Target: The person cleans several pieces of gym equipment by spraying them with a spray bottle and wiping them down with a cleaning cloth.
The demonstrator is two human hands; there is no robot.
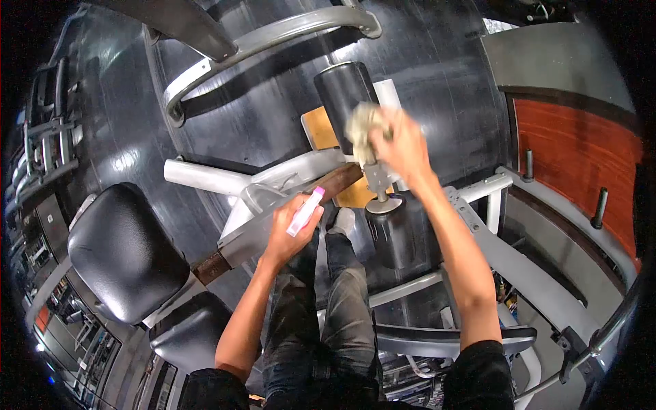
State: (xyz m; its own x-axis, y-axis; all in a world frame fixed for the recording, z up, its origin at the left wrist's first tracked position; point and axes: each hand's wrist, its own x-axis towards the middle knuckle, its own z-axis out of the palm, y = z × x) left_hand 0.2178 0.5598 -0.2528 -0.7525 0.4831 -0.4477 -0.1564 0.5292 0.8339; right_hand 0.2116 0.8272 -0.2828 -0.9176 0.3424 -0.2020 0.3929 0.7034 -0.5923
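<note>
My left hand is closed around a slim white bottle with a pink top, above the grey metal beam of an exercise machine. A crumpled pale cloth is gripped in my right hand, which is slightly blurred. The cloth overlaps the lower end of a black roller pad and the top of a grey metal bracket. Below that bracket, a second black roller pad stands close to my right forearm.
A black padded seat stands at the left. A curved grey tube frame crosses the top. On the right are a reddish wood-look panel and a long grey beam. My feet stand on the dark floor.
</note>
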